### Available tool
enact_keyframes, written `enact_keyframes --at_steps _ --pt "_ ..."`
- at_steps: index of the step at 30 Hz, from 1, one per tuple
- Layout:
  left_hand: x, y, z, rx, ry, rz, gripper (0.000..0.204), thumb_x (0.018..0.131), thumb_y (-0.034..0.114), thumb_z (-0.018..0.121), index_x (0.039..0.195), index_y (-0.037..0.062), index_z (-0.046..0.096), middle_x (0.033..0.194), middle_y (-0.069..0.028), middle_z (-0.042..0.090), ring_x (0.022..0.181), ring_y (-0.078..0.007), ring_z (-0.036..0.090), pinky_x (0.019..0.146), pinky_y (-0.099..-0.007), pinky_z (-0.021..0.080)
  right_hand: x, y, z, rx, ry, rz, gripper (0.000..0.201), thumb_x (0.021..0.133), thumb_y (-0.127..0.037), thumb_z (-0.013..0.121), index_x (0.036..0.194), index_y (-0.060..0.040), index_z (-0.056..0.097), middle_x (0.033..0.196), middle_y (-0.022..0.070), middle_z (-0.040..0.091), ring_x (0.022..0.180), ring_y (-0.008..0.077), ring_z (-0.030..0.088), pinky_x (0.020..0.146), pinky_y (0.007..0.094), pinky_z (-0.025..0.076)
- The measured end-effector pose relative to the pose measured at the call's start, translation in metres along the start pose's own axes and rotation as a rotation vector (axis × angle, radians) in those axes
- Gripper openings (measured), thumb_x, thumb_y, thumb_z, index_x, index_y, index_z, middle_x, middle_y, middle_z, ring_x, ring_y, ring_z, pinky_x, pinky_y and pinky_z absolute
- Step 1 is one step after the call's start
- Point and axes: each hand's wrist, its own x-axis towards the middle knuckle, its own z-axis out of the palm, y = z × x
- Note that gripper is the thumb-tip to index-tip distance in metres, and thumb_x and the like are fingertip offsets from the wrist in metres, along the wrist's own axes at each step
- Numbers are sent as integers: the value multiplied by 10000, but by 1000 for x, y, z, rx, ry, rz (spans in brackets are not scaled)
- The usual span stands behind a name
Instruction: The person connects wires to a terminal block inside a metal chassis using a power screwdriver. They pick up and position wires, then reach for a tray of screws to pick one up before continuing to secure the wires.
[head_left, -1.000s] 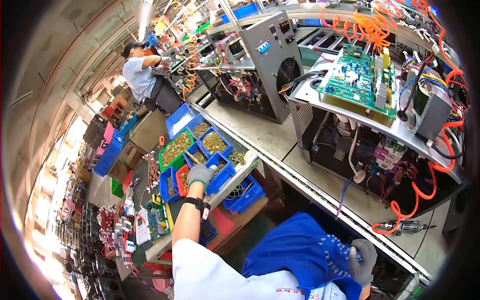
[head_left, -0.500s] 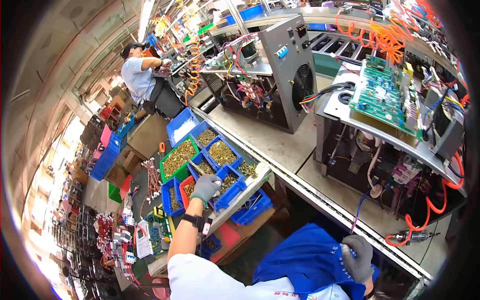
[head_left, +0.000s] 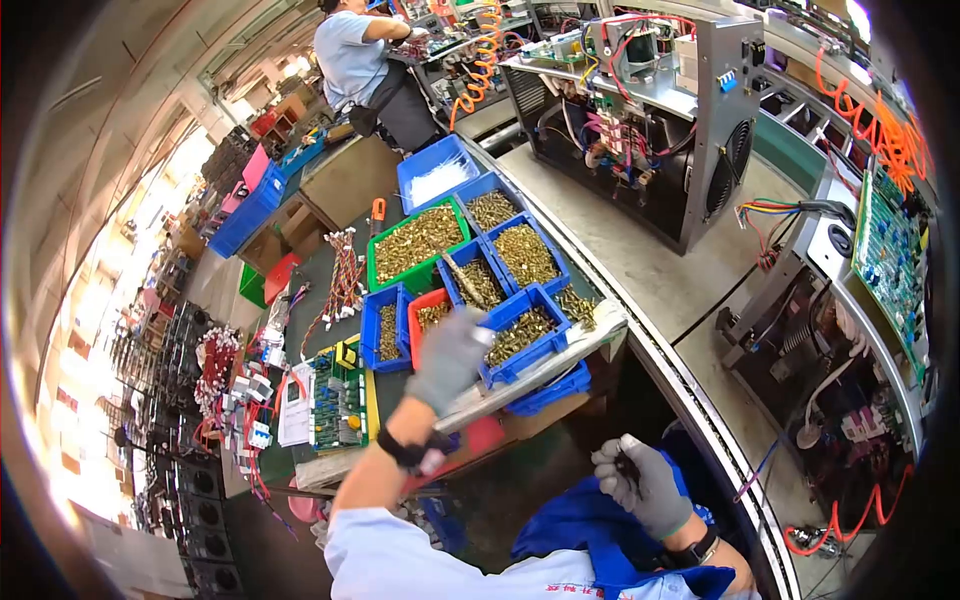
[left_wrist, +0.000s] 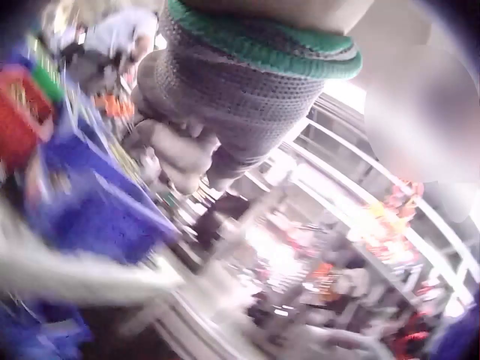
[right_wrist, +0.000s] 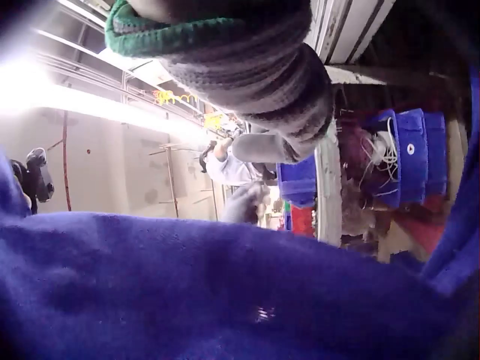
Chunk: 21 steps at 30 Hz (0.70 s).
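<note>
We see the gloved left hand [head_left: 450, 355], blurred, above the front edge of a blue bin [head_left: 525, 335] of brass-coloured screws, beside a red bin [head_left: 428, 312]; its fingers look curled in the left wrist view, but we cannot tell whether they pinch anything. The gloved right hand [head_left: 640, 485] lies palm up over a blue apron [head_left: 590, 530], fingers loosely cupped round small dark pieces [head_left: 627, 467]. A green bin [head_left: 415, 240] of screws stands farther back.

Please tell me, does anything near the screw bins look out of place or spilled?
Nothing looks spilled. One long tool lies slantwise across the screws in a blue bin, which seems odd; the left hand is blurred.
</note>
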Motion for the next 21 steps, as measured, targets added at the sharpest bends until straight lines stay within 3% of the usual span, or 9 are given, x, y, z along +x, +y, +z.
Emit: enact_keyframes --at_steps 2,3,6,10,14,15,16,19,21 --pt "45 -77 -11 371 98 30 400 816 118 599 1214 127 570 1071 -195 635 1049 -356 601 890 -424 493 -8 0 -10 -59 75 -20 302 972 -286 491 979 4 573 939 77 573 769 121 548 684 252 506" --pt "63 -95 -16 447 -59 -102 524 793 133 615 1304 150 503 1216 -229 553 1118 -381 563 946 -421 470 -11 1 -16 -17 119 -32 291 968 -257 490 1000 20 574 944 95 589 764 137 569 669 261 515" --pt "82 -103 -4 554 -307 -181 637 764 141 641 1363 104 429 1305 -280 450 1146 -418 532 970 -422 452 -28 4 -30 -16 218 -85 292 967 -252 487 1018 21 578 942 119 610 763 153 593 670 273 526" --pt "90 -106 -8 570 -348 -170 665 755 214 678 1367 126 433 1351 -273 410 1181 -406 511 973 -422 451 -48 11 -53 56 314 -166 288 961 -252 484 1008 11 593 950 137 632 758 158 613 662 271 536" --pt "97 -130 -4 397 -322 66 316 756 212 693 1026 59 635 985 -187 665 938 -344 639 831 -399 504 -71 14 -63 102 412 -265 269 949 -237 483 982 4 598 916 133 646 726 159 623 643 272 536" --pt "92 -128 -4 414 -249 49 184 753 192 703 836 37 648 799 -151 684 825 -326 657 755 -394 509 -75 17 -72 140 424 -284 259 939 -229 489 974 2 601 898 127 647 722 164 616 636 270 534" --pt "85 -117 -7 209 -258 -117 159 747 171 706 779 29 642 785 -146 683 811 -323 658 752 -395 513 -80 18 -80 144 418 -306 259 939 -229 489 974 2 601 898 127 647 722 164 616 636 270 534" --pt "88 -124 -6 137 -286 -257 209 741 179 721 858 28 636 863 -147 688 856 -314 658 765 -410 512 -99 18 -93 223 410 -383 233 926 -164 495 1042 21 575 944 149 626 766 186 614 656 289 542" --pt "88 -127 -3 473 -124 -80 328 750 201 719 1025 47 628 967 -169 675 973 -315 644 851 -423 497 -112 14 -90 155 467 -418 240 893 -119 499 1067 33 564 988 164 619 790 198 623 664 300 553"
